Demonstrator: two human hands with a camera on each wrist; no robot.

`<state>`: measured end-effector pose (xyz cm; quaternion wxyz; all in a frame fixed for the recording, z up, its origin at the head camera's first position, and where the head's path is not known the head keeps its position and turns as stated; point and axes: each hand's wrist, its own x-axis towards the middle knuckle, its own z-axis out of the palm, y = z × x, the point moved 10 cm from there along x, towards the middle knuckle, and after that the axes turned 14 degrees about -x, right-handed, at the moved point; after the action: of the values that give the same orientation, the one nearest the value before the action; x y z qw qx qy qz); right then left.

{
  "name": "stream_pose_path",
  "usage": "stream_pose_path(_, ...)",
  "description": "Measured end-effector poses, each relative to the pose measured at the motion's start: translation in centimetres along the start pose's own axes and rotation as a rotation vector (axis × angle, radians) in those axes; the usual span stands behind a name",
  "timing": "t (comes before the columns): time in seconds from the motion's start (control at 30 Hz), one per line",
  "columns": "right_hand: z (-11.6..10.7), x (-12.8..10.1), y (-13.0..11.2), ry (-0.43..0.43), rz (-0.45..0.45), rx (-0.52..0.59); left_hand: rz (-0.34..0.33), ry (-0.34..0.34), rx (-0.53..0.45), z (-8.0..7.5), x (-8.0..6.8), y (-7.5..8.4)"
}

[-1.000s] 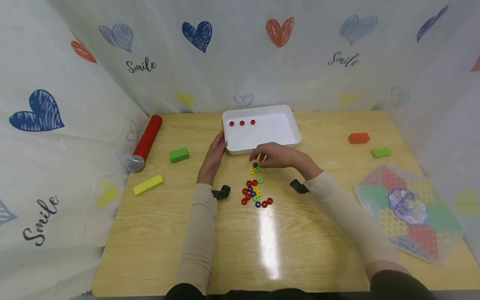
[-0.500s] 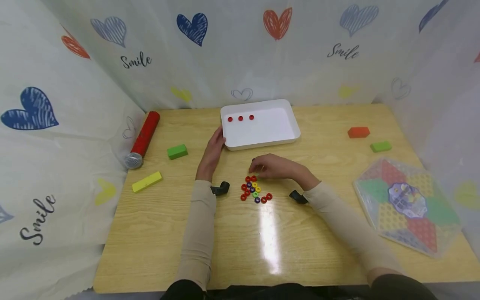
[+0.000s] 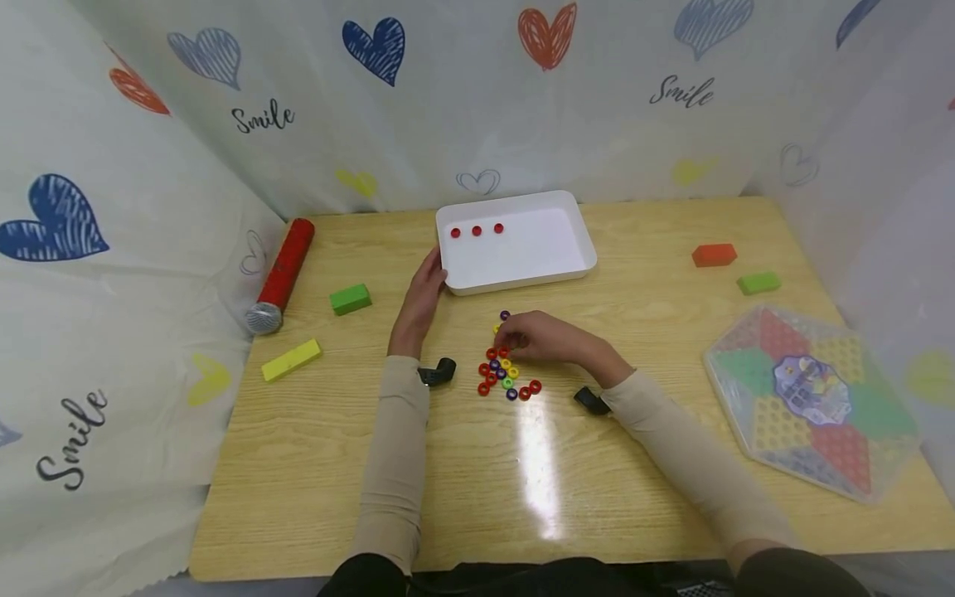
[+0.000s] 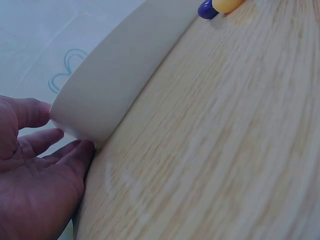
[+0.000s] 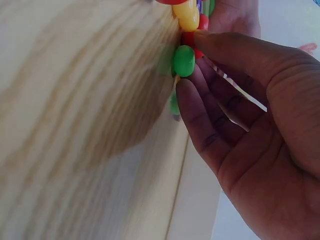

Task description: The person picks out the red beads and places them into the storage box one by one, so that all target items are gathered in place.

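Note:
My left hand (image 3: 419,307) rests at the front left corner of a white tray (image 3: 537,286), its fingertips against the outer wall (image 4: 107,85). Three red rings (image 3: 477,231) lie in a row inside the tray. Over the loose pile of small coloured rings my right hand (image 3: 548,338) reaches down. In the right wrist view its thumb (image 5: 220,45) lies on a red ring (image 5: 188,38), pinching it against a finger partly hidden behind. A green ring (image 5: 184,61) stands right at another fingertip. Yellow, purple and more red rings (image 3: 525,394) spread around the hand.
A red microphone (image 3: 282,274), a green block (image 3: 350,299) and a yellow block (image 3: 291,360) lie at left. At right are a red block (image 3: 714,254), a light green block (image 3: 759,283) and a hexagonal game board (image 3: 813,398). A printed curtain (image 3: 462,99) surrounds the table.
My right hand has moved down from the top rings to the red ones in the pile, its fingers drawing together. My left hand stays at the tray. The view has tilted slightly.

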<state>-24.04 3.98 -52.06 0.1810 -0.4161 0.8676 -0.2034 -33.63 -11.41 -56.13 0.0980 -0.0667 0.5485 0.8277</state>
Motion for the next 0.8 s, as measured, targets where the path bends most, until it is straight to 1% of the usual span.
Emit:
stream_pose_path(0.33, 0.26, -0.36, -0.25, 0.021, 0.003, -0.045, -0.011, 0.004, 0.003, 0.01, 0.04, -0.03)
stream_pose_path(0.6, 0.4, -0.4, -0.39, 0.05, -0.005, -0.035, -0.014, 0.011, 0.003, -0.02, 0.03, -0.13)
stream_pose_path(0.8, 0.53, -0.43, -0.45, 0.043, 0.013, -0.037, -0.006, 0.009, -0.006, -0.01, 0.1, -0.12)
